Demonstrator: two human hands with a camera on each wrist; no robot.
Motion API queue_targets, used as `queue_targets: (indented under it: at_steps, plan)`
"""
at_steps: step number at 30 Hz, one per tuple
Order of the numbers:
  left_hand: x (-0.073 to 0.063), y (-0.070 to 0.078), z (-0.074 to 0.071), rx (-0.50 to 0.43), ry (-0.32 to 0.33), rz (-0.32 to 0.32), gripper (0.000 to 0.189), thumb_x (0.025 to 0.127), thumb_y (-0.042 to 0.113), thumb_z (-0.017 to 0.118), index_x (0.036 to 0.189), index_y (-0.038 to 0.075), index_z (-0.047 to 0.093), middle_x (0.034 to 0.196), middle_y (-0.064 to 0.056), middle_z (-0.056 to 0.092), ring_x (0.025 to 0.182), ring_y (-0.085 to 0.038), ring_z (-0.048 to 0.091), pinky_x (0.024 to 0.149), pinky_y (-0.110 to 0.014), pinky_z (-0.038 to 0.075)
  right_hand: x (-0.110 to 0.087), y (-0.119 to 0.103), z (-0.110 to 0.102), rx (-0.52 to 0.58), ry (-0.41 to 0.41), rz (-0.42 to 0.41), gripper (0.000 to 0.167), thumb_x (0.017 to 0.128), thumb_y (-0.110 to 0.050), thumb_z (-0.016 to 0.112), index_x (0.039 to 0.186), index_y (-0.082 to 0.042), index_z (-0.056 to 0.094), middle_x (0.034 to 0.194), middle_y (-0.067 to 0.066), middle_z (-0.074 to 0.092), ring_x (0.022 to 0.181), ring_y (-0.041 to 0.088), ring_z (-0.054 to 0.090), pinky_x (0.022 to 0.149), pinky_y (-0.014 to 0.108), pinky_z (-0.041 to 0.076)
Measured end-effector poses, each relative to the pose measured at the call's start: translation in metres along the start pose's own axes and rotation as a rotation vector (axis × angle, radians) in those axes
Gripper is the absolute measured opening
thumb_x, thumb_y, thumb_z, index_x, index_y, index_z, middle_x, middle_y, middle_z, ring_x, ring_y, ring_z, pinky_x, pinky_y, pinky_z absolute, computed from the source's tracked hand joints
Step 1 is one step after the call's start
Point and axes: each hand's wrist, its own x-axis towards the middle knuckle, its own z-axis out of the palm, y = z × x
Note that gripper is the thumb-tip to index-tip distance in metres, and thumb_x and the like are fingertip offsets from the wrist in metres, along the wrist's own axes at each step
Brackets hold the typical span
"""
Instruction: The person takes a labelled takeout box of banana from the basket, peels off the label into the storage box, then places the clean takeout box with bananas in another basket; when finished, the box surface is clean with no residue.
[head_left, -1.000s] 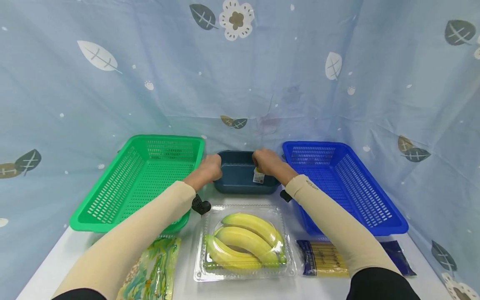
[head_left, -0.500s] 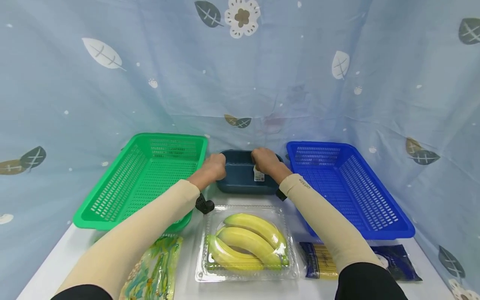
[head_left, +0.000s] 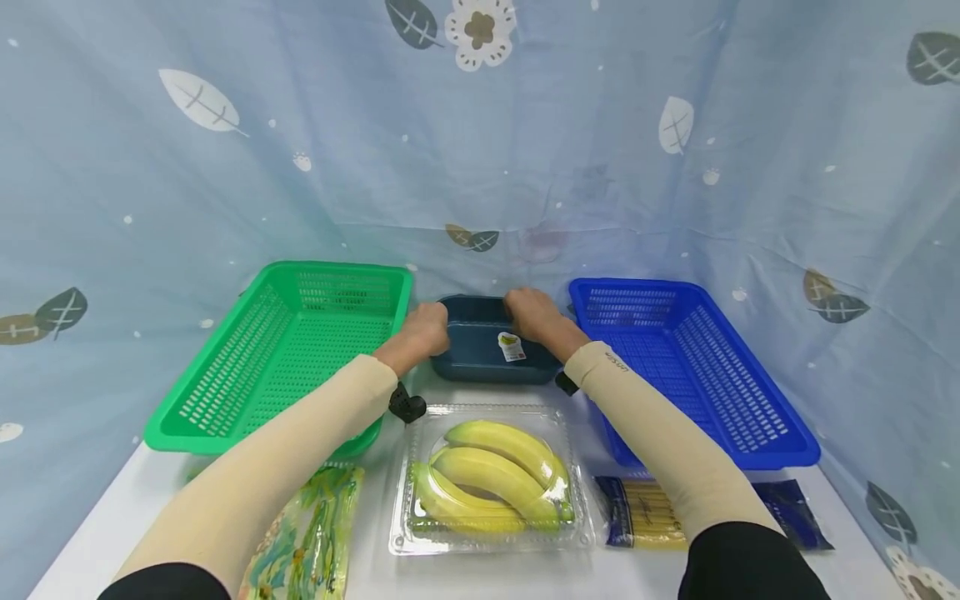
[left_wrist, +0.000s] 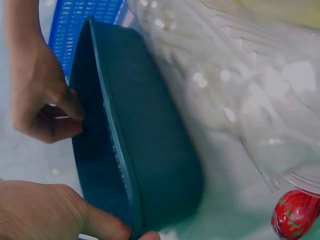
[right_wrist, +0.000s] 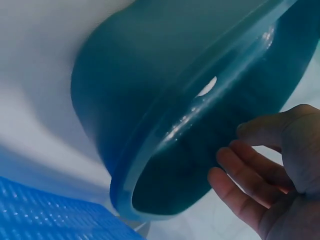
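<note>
A dark teal plastic basin (head_left: 491, 372) stands at the back between two baskets. My left hand (head_left: 422, 335) is at its left end; in the left wrist view, thumb and fingertip pinch the basin's rim (left_wrist: 117, 125). My right hand (head_left: 538, 317) is over the basin's right side, and the right wrist view shows its fingers (right_wrist: 250, 175) loosely bent around nothing. Inside the basin lies a small white card (head_left: 512, 347) with a yellow picture, apart from the right fingertips. Nearer, a clear lidded box (head_left: 491, 479) contains several bananas (head_left: 495, 475).
A green basket (head_left: 277, 358) stands at the left, a blue basket (head_left: 686, 375) at the right. In front lie a green-printed bag (head_left: 307, 533) and a navy pack of spaghetti (head_left: 652, 512), partly under the right sleeve. A patterned blue curtain (head_left: 480, 150) hangs behind.
My right hand has let go of the white card, which it held by its top edge before, and has risen slightly. The left hand stays at the basin's left end.
</note>
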Motion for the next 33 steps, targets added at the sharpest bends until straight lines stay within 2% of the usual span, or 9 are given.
queue_targets:
  at_steps: [9, 13, 18, 21, 26, 28, 29, 31, 33]
  plan:
    - [0.002, 0.002, 0.000, 0.035, -0.008, -0.012, 0.019, 0.096, 0.002, 0.061, 0.078, 0.007, 0.062, 0.071, -0.008, 0.053, 0.054, -0.017, 0.045, 0.050, -0.031, 0.040, -0.020, 0.002, -0.012, 0.003, 0.017, -0.020, 0.017, 0.084, 0.001, 0.067, 0.099, -0.002, 0.074, 0.097, 0.012, 0.070, 0.087, 0.031, 0.066, 0.077, 0.045, 0.055]
    - [0.000, 0.002, 0.003, 0.035, -0.013, -0.018, 0.025, 0.096, 0.001, 0.061, 0.073, 0.009, 0.054, 0.064, -0.005, 0.044, 0.052, -0.016, 0.040, 0.049, -0.030, 0.037, -0.030, 0.003, -0.015, 0.021, 0.004, -0.030, 0.015, 0.086, -0.002, 0.069, 0.100, -0.002, 0.073, 0.097, 0.011, 0.070, 0.086, 0.030, 0.066, 0.076, 0.043, 0.055]
    - [-0.010, 0.005, 0.000, 0.011, -0.036, -0.013, 0.027, 0.097, 0.006, 0.061, 0.072, 0.009, 0.052, 0.057, -0.003, 0.042, 0.047, -0.015, 0.044, 0.048, -0.030, 0.040, -0.044, 0.005, -0.021, 0.067, 0.029, -0.031, 0.016, 0.086, -0.003, 0.068, 0.101, -0.001, 0.073, 0.098, 0.012, 0.070, 0.086, 0.030, 0.066, 0.076, 0.044, 0.056]
    - [-0.018, 0.007, -0.004, -0.020, -0.072, -0.003, 0.026, 0.097, 0.009, 0.060, 0.073, 0.010, 0.050, 0.053, -0.002, 0.040, 0.045, -0.016, 0.049, 0.046, -0.030, 0.044, -0.051, 0.005, -0.024, 0.098, 0.047, -0.038, 0.016, 0.087, -0.005, 0.068, 0.101, 0.000, 0.073, 0.096, 0.011, 0.070, 0.084, 0.029, 0.066, 0.073, 0.043, 0.056]
    - [-0.031, 0.007, -0.016, -0.054, -0.115, 0.039, 0.027, 0.098, 0.012, 0.057, 0.072, 0.009, 0.051, 0.048, 0.001, 0.034, 0.040, -0.016, 0.044, 0.043, -0.029, 0.041, -0.059, 0.000, -0.032, 0.139, 0.040, -0.057, 0.015, 0.092, -0.013, 0.068, 0.102, -0.003, 0.073, 0.094, 0.009, 0.070, 0.083, 0.026, 0.066, 0.072, 0.042, 0.056]
    - [-0.036, 0.006, -0.021, -0.067, -0.115, 0.065, 0.022, 0.099, 0.015, 0.056, 0.080, 0.004, 0.057, 0.051, -0.001, 0.039, 0.041, -0.016, 0.043, 0.045, -0.030, 0.041, -0.063, -0.003, -0.038, 0.156, 0.034, -0.049, 0.016, 0.094, -0.016, 0.068, 0.104, -0.004, 0.073, 0.095, 0.008, 0.070, 0.084, 0.025, 0.065, 0.072, 0.041, 0.056]
    - [-0.039, 0.005, -0.024, -0.071, -0.109, 0.082, 0.020, 0.100, 0.017, 0.056, 0.089, 0.000, 0.060, 0.054, -0.005, 0.045, 0.044, -0.017, 0.045, 0.046, -0.031, 0.042, -0.066, -0.005, -0.041, 0.164, 0.032, -0.042, 0.017, 0.094, -0.017, 0.068, 0.105, -0.005, 0.073, 0.096, 0.007, 0.070, 0.084, 0.024, 0.065, 0.073, 0.041, 0.055]
    - [-0.045, 0.003, -0.028, -0.084, -0.089, 0.114, 0.031, 0.101, 0.021, 0.056, 0.115, -0.007, 0.058, 0.077, -0.014, 0.061, 0.056, -0.020, 0.053, 0.055, -0.034, 0.046, -0.073, -0.008, -0.048, 0.186, 0.031, -0.028, 0.019, 0.095, -0.019, 0.068, 0.107, -0.006, 0.073, 0.098, 0.007, 0.070, 0.086, 0.023, 0.065, 0.075, 0.041, 0.055]
    - [-0.053, 0.000, -0.031, -0.107, -0.065, 0.137, 0.050, 0.101, 0.024, 0.056, 0.137, -0.009, 0.046, 0.110, -0.024, 0.064, 0.073, -0.025, 0.060, 0.065, -0.037, 0.048, -0.080, -0.011, -0.053, 0.211, 0.040, -0.021, 0.020, 0.096, -0.021, 0.068, 0.108, -0.006, 0.073, 0.100, 0.008, 0.070, 0.089, 0.024, 0.065, 0.077, 0.041, 0.055]
